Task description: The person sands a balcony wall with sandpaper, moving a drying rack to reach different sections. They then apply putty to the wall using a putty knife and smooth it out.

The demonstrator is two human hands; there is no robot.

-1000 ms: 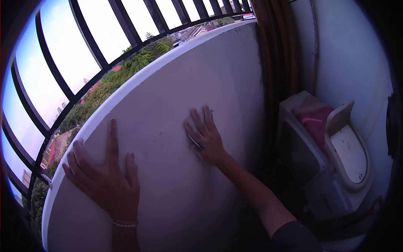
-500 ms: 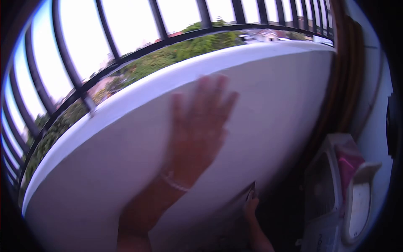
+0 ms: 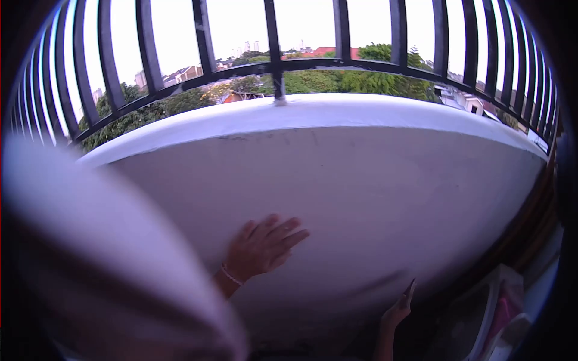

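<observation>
Broadly, the frame was filled by the pale parapet wall (image 3: pixel 373 198), which was topped by a white coping (image 3: pixel 337 109) and backed by a dark railing (image 3: pixel 274 66) on the far side. A large blurred pale shape (image 3: pixel 108 259) was noted at the near left and could not be identified. A white unit (image 3: pixel 490 313) was partly seen at the near right, low beside the wall.

The left hand (image 3: pixel 262 248) was found laid flat on the wall face, low and left of centre, with fingers spread wide and nothing held. A bracelet (image 3: pixel 230 275) was seen at its wrist. The right hand (image 3: pixel 394 314) was raised against the wall's lower edge, to the right and well apart from the left. A thin dark tip (image 3: pixel 411 286) was seen above it; whether an item was gripped could not be told.

As to progress, faint dark marks (image 3: pixel 241 137) were observed just under the coping. No worked area could be distinguished on the wall face, so the extent completed was judged indeterminate.
</observation>
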